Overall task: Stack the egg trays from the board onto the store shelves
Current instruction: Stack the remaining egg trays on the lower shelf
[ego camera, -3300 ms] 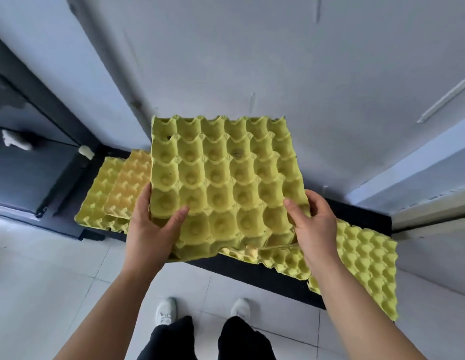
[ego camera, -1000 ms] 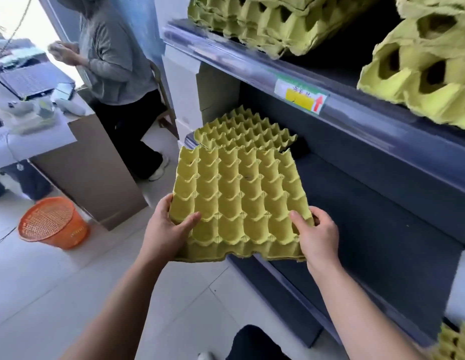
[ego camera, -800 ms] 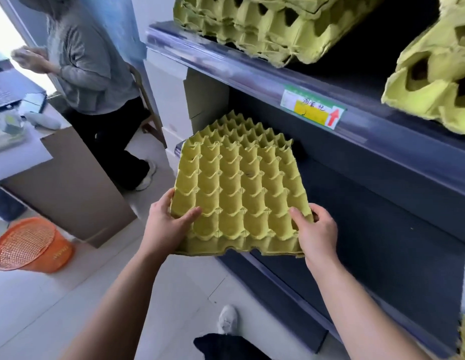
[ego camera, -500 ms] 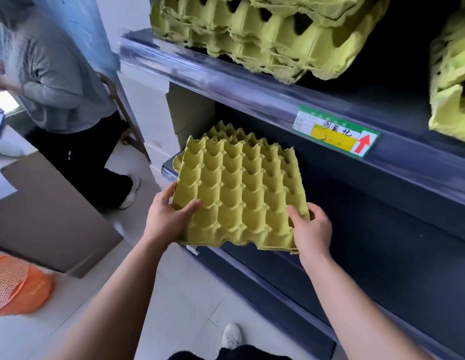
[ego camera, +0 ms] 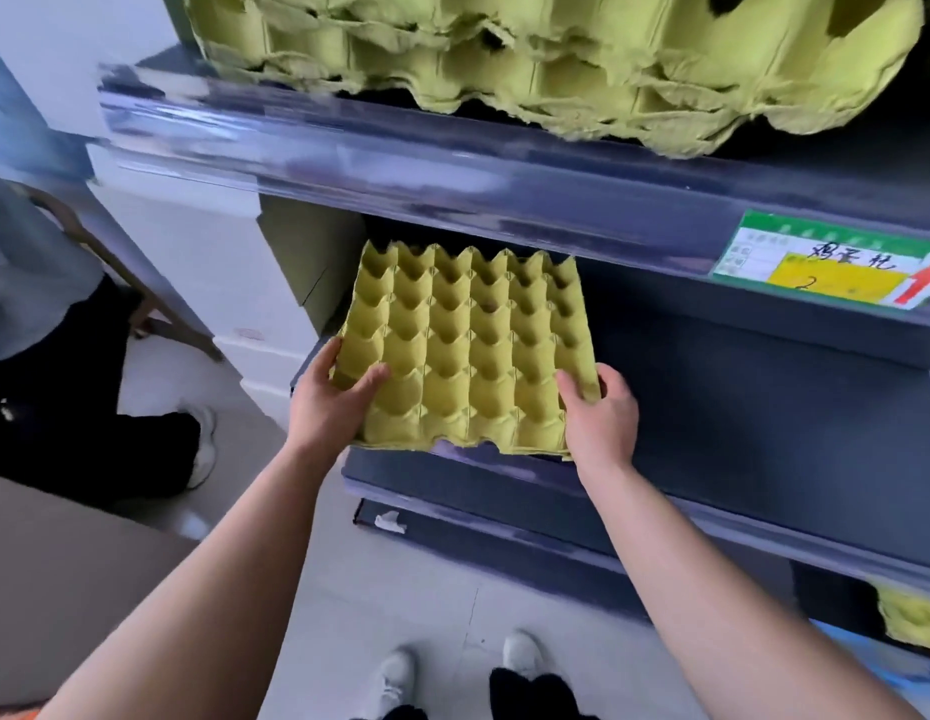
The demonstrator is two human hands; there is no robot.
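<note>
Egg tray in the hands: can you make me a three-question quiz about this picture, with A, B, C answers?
1. Where is the held egg tray?
A. over the middle shelf
B. on the floor
C. on the top shelf

2. What colour is it?
A. orange
B. yellow-green
C. blue

3. How is it being held?
A. by one hand only
B. by nobody
C. by both hands, one on each side

Answers:
1 A, it sits under the price label, above the dark middle shelf.
2 B, it matches the stack of trays above.
3 C, the left hand and right hand grip its near corners.
</note>
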